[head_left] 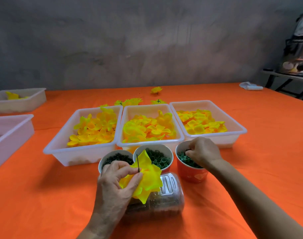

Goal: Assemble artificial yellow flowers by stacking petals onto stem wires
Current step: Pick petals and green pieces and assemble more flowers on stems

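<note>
My left hand pinches a stack of yellow petals threaded on a thin dark stem wire that pokes up through them. My right hand reaches into the orange paper cup, its fingertips curled among small green pieces; whether it holds one is hidden. Three white trays of yellow petals stand behind: left, middle, right.
Two more cups hold dark rings and green rings. A clear plastic jar lies on its side under my left hand. Finished flowers lie at the back. More trays sit at the left on the orange tablecloth.
</note>
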A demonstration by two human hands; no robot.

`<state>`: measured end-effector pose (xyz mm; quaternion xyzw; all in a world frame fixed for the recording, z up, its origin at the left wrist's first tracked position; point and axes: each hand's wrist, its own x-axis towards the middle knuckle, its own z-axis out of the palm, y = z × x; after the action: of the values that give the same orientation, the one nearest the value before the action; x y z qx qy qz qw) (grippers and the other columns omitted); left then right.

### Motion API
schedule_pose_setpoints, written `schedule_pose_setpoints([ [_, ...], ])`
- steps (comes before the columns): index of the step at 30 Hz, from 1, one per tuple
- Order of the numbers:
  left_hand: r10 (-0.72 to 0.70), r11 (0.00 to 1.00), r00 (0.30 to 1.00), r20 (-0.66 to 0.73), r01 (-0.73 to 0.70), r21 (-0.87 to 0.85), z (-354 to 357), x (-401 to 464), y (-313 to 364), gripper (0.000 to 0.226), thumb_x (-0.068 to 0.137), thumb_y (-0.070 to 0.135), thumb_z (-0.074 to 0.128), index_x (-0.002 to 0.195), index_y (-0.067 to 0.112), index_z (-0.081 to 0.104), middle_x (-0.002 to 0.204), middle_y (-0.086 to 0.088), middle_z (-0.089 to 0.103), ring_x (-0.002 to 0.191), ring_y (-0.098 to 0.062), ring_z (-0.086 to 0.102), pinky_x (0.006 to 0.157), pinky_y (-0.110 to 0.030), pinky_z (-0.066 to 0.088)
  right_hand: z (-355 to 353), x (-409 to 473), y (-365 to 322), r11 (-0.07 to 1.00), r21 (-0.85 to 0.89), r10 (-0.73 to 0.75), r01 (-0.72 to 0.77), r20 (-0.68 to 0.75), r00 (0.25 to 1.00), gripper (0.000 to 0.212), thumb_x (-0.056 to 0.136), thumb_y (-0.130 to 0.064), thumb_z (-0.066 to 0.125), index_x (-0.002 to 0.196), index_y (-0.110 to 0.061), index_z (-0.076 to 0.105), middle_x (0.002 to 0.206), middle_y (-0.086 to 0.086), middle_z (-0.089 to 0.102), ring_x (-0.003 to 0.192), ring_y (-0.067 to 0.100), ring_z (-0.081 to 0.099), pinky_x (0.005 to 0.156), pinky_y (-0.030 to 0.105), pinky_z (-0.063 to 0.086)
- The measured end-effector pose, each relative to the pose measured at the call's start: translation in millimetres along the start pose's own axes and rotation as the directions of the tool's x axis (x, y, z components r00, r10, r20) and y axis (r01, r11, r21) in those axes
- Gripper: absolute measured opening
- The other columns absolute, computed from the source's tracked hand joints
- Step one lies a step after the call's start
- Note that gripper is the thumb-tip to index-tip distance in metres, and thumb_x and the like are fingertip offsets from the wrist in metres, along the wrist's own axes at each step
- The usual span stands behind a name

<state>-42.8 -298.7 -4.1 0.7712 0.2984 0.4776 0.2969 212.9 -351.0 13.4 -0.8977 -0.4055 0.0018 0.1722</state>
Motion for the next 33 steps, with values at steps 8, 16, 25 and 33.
schedule_pose_setpoints([
  [8, -0.008, 1.000, 1.000, 0.029, 0.008, 0.010, -2.7, 0.3, 3.6, 0.003, 0.067, 0.032, 0.070, 0.070, 0.034, 0.070, 0.081, 0.007, 0.061, 0.086, -0.019, 0.060, 0.079, -0.050, 0.047, 20.6, 10.0, 1.6, 0.997, -0.077, 0.011, -0.009, 0.023, 1.000, 0.026, 0.081, -0.017, 0.063, 0.106, -0.016, 0.071, 0.113, 0.007, 0.068, 0.106, 0.027, 0.061, 0.081, 0.031, 0.047],
  [16, 0.001, 0.999, 0.999, 0.036, -0.002, 0.041, -2.9, 0.6, 2.7, 0.004, 0.067, 0.033, 0.070, 0.071, 0.031, 0.070, 0.081, 0.008, 0.061, 0.084, -0.019, 0.060, 0.077, -0.050, 0.047, 19.0, 3.1, -0.8, 0.996, -0.015, -0.089, 0.088, -0.052, 0.995, 0.016, 0.083, -0.029, 0.065, 0.095, -0.027, 0.076, 0.105, 0.004, 0.071, 0.099, 0.025, 0.063, 0.074, 0.028, 0.045],
  [25, 0.008, 1.000, 0.999, 0.039, -0.008, 0.015, -2.7, 0.0, 3.5, 0.003, 0.068, 0.031, 0.070, 0.070, 0.029, 0.071, 0.081, 0.006, 0.061, 0.083, -0.019, 0.060, 0.077, -0.048, 0.048, 14.2, 4.1, 3.8, 0.867, 0.499, 0.016, -0.003, -0.022, 1.000, 0.011, 0.069, -0.006, 0.071, 0.060, -0.012, 0.073, 0.057, 0.000, 0.065, 0.060, 0.013, 0.058, 0.055, 0.024, 0.043],
  [33, 0.006, 1.000, 1.000, 0.030, -0.006, -0.001, -1.7, 0.6, 2.3, 0.003, 0.068, 0.030, 0.071, 0.069, 0.032, 0.070, 0.080, 0.005, 0.062, 0.082, -0.018, 0.061, 0.075, -0.047, 0.049, 3.8, 2.2, 8.0, 0.584, 0.807, 0.081, -0.083, 0.043, 0.996, 0.028, 0.073, 0.012, 0.060, 0.052, -0.006, 0.055, 0.045, 0.002, 0.062, 0.064, 0.027, 0.067, 0.046, 0.022, 0.045],
])
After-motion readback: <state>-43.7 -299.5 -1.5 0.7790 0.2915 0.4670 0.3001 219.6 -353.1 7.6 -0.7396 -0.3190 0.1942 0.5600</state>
